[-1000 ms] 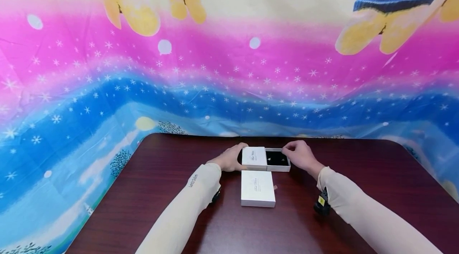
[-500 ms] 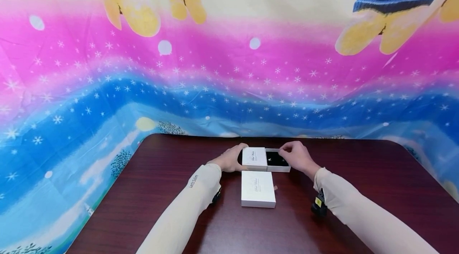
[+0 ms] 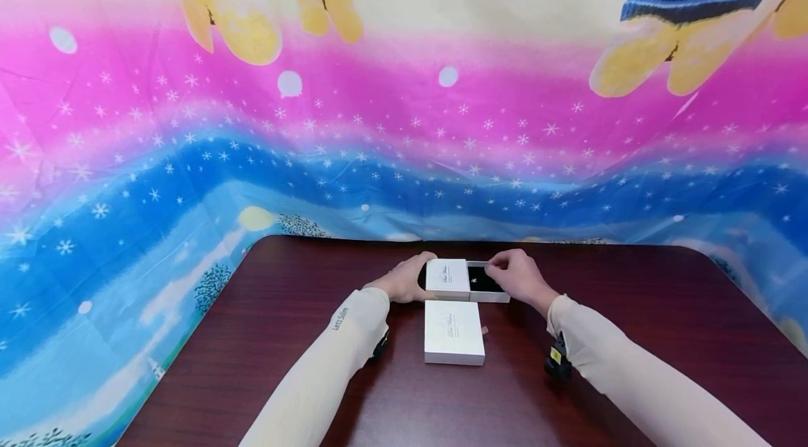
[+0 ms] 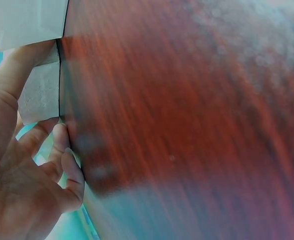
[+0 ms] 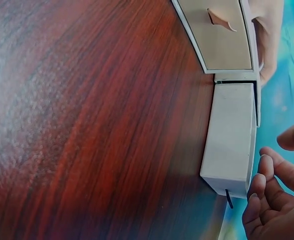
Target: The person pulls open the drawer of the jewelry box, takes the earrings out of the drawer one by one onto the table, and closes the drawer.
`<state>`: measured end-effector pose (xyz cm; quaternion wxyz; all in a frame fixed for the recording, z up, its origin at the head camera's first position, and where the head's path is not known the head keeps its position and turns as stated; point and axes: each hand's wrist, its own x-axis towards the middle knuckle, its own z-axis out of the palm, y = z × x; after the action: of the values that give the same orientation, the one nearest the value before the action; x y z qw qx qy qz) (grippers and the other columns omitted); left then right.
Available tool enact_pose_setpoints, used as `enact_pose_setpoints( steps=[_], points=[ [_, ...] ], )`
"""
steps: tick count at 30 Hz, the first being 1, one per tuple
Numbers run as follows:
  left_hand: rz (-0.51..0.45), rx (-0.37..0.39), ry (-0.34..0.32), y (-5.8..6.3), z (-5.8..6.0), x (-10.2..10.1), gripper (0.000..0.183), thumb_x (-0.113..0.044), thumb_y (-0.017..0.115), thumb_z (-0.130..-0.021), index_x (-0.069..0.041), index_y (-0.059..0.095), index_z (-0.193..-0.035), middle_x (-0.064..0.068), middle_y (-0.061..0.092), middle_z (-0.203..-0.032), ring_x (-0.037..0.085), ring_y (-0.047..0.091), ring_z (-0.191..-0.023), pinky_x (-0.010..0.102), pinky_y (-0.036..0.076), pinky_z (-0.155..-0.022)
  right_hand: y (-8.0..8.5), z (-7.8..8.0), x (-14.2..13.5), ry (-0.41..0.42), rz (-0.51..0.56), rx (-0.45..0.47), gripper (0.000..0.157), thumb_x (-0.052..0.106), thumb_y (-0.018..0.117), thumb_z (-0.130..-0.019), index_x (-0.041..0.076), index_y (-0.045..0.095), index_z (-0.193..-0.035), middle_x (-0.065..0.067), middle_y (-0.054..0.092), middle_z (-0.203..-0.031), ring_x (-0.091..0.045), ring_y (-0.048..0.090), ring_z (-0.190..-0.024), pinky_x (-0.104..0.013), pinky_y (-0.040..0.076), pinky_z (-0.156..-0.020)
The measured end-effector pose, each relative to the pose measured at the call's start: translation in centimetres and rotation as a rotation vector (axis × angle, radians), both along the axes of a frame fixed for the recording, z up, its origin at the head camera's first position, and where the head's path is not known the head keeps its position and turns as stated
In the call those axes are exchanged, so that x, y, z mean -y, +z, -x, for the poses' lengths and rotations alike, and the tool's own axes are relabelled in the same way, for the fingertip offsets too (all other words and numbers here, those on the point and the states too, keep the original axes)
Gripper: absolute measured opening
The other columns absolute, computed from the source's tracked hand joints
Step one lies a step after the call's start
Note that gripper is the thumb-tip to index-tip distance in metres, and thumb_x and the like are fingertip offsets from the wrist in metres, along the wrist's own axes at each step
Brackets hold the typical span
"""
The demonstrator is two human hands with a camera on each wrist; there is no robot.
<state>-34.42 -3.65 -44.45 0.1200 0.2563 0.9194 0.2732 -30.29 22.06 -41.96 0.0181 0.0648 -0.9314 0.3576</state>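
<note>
A white jewelry box (image 3: 447,274) lies near the far edge of the table, its drawer (image 3: 489,297) slid out to the right. Black padding (image 3: 482,285) lines the drawer and carries a small star-shaped piece (image 3: 474,281). My left hand (image 3: 405,280) grips the box's left end, thumb along the near side and fingers toward the far side. Over the drawer's right part hovers my right hand (image 3: 520,277), fingers bent, covering some of the padding. In the right wrist view its fingers (image 5: 279,167) are loosely curled beside the drawer, with nothing visible between them.
Nearer to me, a second white box (image 3: 453,332) with a small ribbon tab (image 3: 485,330) on its right side lies just in front of the first. The dark wooden table (image 3: 284,335) ends at a patterned cloth backdrop (image 3: 404,117).
My right hand has shifted left over the drawer, and the right-hand star piece is now hidden behind it. The left hand and both boxes stay where they were.
</note>
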Motion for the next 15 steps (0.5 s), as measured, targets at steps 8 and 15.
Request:
enact_pose_setpoints(
  steps=[8,15],
  points=[
    [0.013,-0.005,-0.007,-0.05,0.08,-0.05,0.080,-0.022,0.081,-0.086,-0.013,0.036,-0.152,0.009,0.054,-0.139,0.025,0.054,-0.125,0.046,0.042,-0.111,-0.39,0.24,0.13,0.042,-0.014,-0.017,0.024,0.013,0.061,-0.093,-0.002,0.075,-0.106,-0.006,0.069,-0.083,-0.014,0.051,-0.060,-0.030,0.042,-0.066],
    [0.012,0.001,-0.009,-0.16,0.16,-0.03,0.081,-0.023,0.081,-0.087,-0.012,0.035,-0.153,0.009,0.053,-0.141,0.026,0.053,-0.127,0.046,0.041,-0.112,-0.36,0.44,0.67,0.039,-0.052,-0.030,0.019,0.012,0.065,-0.093,0.000,0.075,-0.103,-0.006,0.069,-0.080,-0.014,0.051,-0.060,-0.030,0.043,-0.065]
  ],
)
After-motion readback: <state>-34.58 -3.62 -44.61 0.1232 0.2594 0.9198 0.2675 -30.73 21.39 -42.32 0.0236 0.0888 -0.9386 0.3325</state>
